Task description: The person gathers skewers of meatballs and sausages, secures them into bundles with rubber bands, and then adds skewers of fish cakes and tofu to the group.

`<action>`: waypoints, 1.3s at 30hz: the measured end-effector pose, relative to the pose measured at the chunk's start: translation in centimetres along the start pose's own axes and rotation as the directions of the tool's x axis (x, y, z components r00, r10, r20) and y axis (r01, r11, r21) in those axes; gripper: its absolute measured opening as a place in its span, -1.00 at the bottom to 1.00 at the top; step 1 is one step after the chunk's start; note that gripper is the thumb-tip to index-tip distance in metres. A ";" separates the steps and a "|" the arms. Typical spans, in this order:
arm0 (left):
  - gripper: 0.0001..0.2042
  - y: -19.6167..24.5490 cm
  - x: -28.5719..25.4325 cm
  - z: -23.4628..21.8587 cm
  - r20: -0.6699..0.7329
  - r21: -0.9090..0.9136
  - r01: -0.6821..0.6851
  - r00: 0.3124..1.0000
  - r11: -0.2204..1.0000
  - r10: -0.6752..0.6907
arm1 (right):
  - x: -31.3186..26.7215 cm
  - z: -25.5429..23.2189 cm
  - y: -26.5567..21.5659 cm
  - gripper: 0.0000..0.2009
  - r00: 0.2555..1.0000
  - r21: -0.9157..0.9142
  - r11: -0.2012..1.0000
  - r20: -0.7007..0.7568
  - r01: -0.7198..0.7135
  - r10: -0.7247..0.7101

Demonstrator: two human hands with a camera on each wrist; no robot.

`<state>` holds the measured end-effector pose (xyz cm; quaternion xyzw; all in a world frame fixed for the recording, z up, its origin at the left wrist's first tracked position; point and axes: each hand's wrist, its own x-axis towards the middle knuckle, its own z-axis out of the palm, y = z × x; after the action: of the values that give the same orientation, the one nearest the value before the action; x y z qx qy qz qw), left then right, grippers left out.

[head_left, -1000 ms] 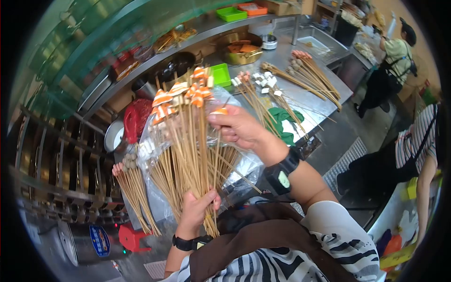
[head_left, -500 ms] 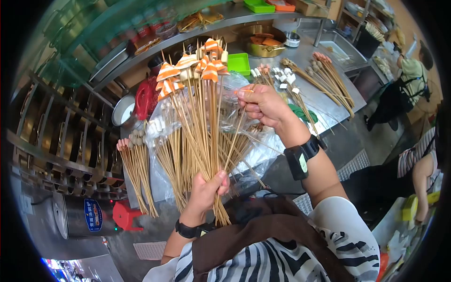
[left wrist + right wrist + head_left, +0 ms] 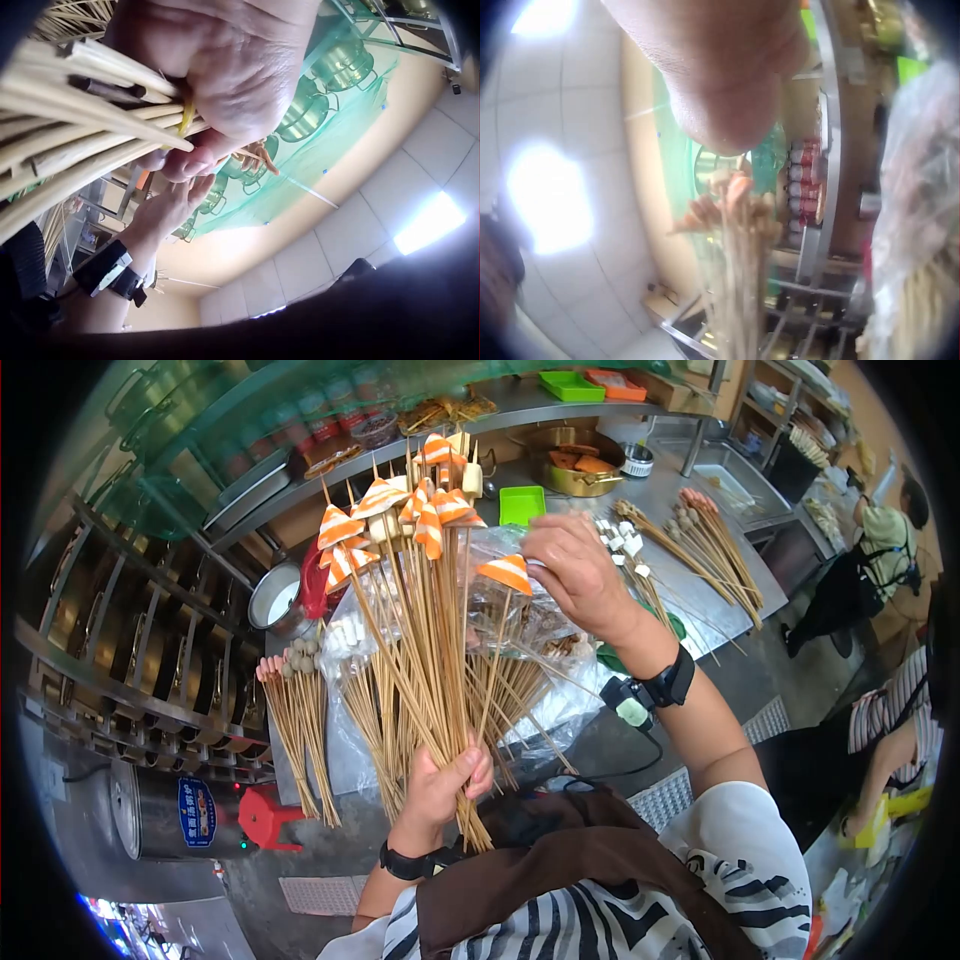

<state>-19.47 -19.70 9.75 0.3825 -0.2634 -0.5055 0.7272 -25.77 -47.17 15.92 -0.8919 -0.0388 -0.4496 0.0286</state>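
My left hand (image 3: pixel 447 778) grips a thick bunch of bamboo skewers (image 3: pixel 425 650) near their lower ends; a yellow band (image 3: pixel 186 120) shows by its fingers in the left wrist view. Orange-and-white striped triangular pieces (image 3: pixel 382 495) and pale chunks (image 3: pixel 384 526) top the bunch. One skewer leans out to the right, with a single striped triangle (image 3: pixel 506 573) on its tip. My right hand (image 3: pixel 585 575) has bent fingers at that triangle's right edge, its fingertips partly hidden. In the right wrist view the bunch (image 3: pixel 739 262) looks blurred.
Below the bunch, plastic-wrapped skewers (image 3: pixel 550 690) cover part of the steel table. Meatball skewers (image 3: pixel 303 660) lie left; white-cube skewers (image 3: pixel 628 550) and more bundles (image 3: pixel 705 530) lie right. A green tray (image 3: pixel 521 506) and brass pot (image 3: pixel 580 470) stand behind. Two people (image 3: pixel 880 550) are at the right.
My right hand has turned over and moved up and right, swinging the single skewer outward from the bunch. Its striped triangle now shows flat-on. The left hand keeps its grip while the head view shifts.
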 end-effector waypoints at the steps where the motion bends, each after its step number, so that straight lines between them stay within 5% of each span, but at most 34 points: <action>1: -0.92 0.0 0.0 0.1 0.005 0.002 0.006 1.000 1.000 -0.006 | -0.2 0.2 -0.1 -0.73 1.000 -0.003 1.000 0.001 0.003 -0.003; 3: -0.92 0.1 0.2 0.2 0.008 0.000 0.005 1.000 1.000 -0.005 | -1.0 1.4 -1.0 -0.93 0.951 0.295 0.905 0.037 -0.305 0.308; 4: -0.92 0.0 0.2 0.3 -0.001 -0.013 0.000 1.000 1.000 0.000 | -1.3 1.9 -1.7 -0.93 0.952 0.297 0.907 0.037 -0.300 0.303; 6: -0.92 -0.2 0.2 0.3 -0.014 -0.022 -0.010 1.000 1.000 0.010 | -1.8 2.8 -3.5 -0.90 0.744 0.728 0.308 0.400 -0.613 0.535; 7: -0.92 -0.2 0.1 0.2 -0.030 -0.026 -0.012 0.999 1.000 0.011 | -1.4 2.4 -4.4 -0.83 0.628 0.772 -0.042 0.545 -0.634 0.555; 8: -0.93 -0.3 0.1 0.0 -0.046 -0.032 -0.014 0.999 0.999 0.012 | -1.8 2.7 -4.7 -0.83 0.632 0.775 -0.041 0.544 -0.631 0.552; 10: -0.93 -0.4 0.0 -0.3 -0.049 -0.030 -0.027 0.998 0.999 0.025 | -2.5 3.4 -5.4 -0.82 0.676 0.777 -0.390 0.625 -0.494 0.390; 12: -0.93 -0.3 -0.2 -0.4 -0.054 -0.030 -0.033 0.998 0.999 0.031 | -2.8 3.7 -7.1 -0.81 0.697 0.797 -0.388 0.597 -0.462 0.396; 14: -0.93 -0.1 -0.1 -0.1 -0.091 0.017 -0.049 0.995 0.999 0.051 | -3.2 3.8 -8.9 -0.82 0.665 0.754 -0.029 0.597 -0.657 0.450; 18: -0.93 0.9 0.4 -0.1 -0.099 0.017 -0.106 0.989 0.994 0.108 | -4.6 4.7 -11.2 -0.82 0.669 0.724 -0.065 0.665 -0.687 0.333; 20: -0.92 1.3 -0.1 -0.3 -0.158 -0.008 -0.141 0.978 0.990 0.138 | -5.2 4.0 -9.0 -0.81 0.614 0.607 0.108 0.755 -0.787 0.231; 22: -0.92 1.7 -0.5 -0.9 -0.163 -0.006 -0.153 0.975 0.988 0.150 | -6.1 2.0 -7.1 -0.78 0.495 0.390 0.557 0.868 -0.733 0.045; 23: -0.91 1.8 -0.5 -1.2 -0.165 -0.009 -0.165 0.973 0.986 0.161 | -7.4 1.7 -5.8 -0.78 0.396 0.302 0.724 0.917 -0.620 -0.043; 24: -0.91 1.8 -0.5 -1.2 -0.166 -0.010 -0.175 0.971 0.984 0.171 | -8.9 1.2 -5.3 -0.77 0.230 0.104 0.851 0.973 -0.514 0.020; 25: -0.90 1.7 -0.5 -1.3 -0.182 0.004 -0.187 0.966 0.982 0.184 | -10.4 0.5 -5.1 -0.75 0.073 -0.085 0.931 0.990 -0.356 0.118; 28: -0.88 1.9 -0.5 -1.4 -0.204 0.024 -0.190 0.960 0.982 0.191 | -11.9 -2.7 -3.6 -0.63 -0.006 -0.210 0.937 0.976 -0.280 0.217; 30: -0.88 1.8 -0.2 -1.3 -0.193 0.031 -0.155 0.969 0.987 0.158 | -9.7 -3.8 -3.8 -0.53 0.392 -0.042 0.823 0.865 -0.566 0.313; 32: -0.90 1.6 0.3 -1.0 -0.136 -0.007 -0.122 0.983 0.992 0.120 | -6.2 -2.3 -4.6 -0.49 0.467 0.355 0.318 0.773 -0.879 0.430; 34: -0.91 1.5 0.8 -0.4 -0.100 0.008 -0.074 0.992 0.997 0.075 | -2.8 -0.5 -6.1 -0.44 0.633 0.770 -0.083 0.577 -0.633 0.516; 36: -0.91 1.3 1.2 0.0 -0.065 0.031 -0.027 0.997 0.999 0.029 | -0.3 1.4 -6.7 -0.37 0.616 0.841 -0.327 0.539 -0.431 0.574; 39: -0.92 0.6 1.6 0.2 -0.019 0.086 0.051 0.999 0.995 -0.049 | 1.9 2.9 -7.1 -0.48 0.543 0.875 -0.446 0.471 -0.188 0.695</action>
<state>-18.71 -21.11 10.38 0.4244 -0.2691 -0.5083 0.6994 -22.98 -39.72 15.81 -0.3603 0.0568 -0.3384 0.8674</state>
